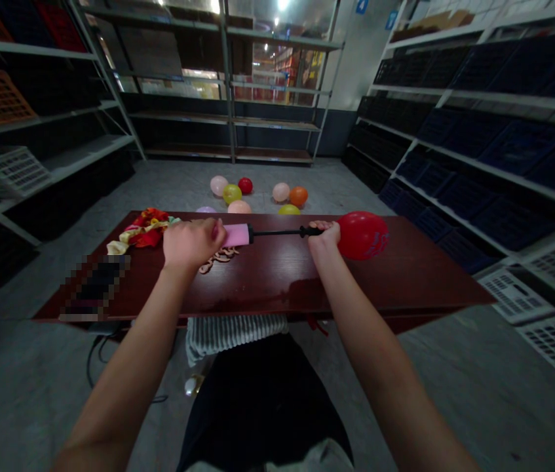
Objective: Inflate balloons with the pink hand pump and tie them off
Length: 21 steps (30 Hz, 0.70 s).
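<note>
A hand-held balloon pump (236, 235) lies level above the brown table, its black rod drawn out of the pink barrel. My left hand (191, 242) is closed round the pink barrel. The fingers of my right hand (324, 236) are closed round the pump's black end at the right. Against that hand sits a partly inflated red balloon (363, 236) with printing on its side. Its neck is hidden by my fingers. Below the barrel, several pale pink limp balloons (218, 259) lie on the tabletop. A heap of red, yellow and cream limp balloons (144, 229) is beyond my left hand.
A pixelated dark object (97, 285) lies on the left of the brown table (267, 282). Beyond the far edge, several inflated balloons (232, 194) rest on the floor. Shelves with crates stand around, and white crates (517, 295) are at right. A grey ribbed cloth (232, 334) hangs below the near edge.
</note>
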{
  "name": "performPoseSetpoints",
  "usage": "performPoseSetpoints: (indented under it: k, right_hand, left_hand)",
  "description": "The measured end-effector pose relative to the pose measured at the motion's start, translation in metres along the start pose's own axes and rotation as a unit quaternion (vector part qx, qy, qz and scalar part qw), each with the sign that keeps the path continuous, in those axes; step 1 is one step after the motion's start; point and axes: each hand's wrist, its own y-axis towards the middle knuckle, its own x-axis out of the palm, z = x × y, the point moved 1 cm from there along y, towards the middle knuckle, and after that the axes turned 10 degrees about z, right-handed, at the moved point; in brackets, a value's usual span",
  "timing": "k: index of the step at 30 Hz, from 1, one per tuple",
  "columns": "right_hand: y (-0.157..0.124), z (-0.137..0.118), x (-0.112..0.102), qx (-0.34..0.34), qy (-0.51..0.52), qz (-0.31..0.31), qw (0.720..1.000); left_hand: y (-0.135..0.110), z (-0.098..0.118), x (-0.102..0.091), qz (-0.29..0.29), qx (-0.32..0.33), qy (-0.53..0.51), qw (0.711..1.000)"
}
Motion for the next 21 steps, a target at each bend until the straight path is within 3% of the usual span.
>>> performPoseSetpoints:
  k: [4, 10, 16, 21]
  right_hand:
    - [-0.004, 0.001, -0.001, 0.004, -0.004, -0.006, 1.0]
    - [-0.017, 0.011, 0.002, 0.026, -0.006, -0.028, 0.999]
    - [-0.043, 0.028, 0.018, 0.028, 0.012, -0.064, 0.997]
    - [-0.044, 0.034, 0.022, 0.018, 0.011, -0.068, 0.997]
  left_hand:
    - [0.006, 0.0, -0.017, 0.03, 0.009, -0.003, 1.0]
    - [0.011, 0.019, -0.024, 0.04, 0.034, -0.042, 0.998]
    - [0.011, 0.052, -0.019, 0.041, 0.037, -0.049, 0.997]
    - [0.008, 0.059, -0.001, 0.034, 0.006, -0.055, 0.998]
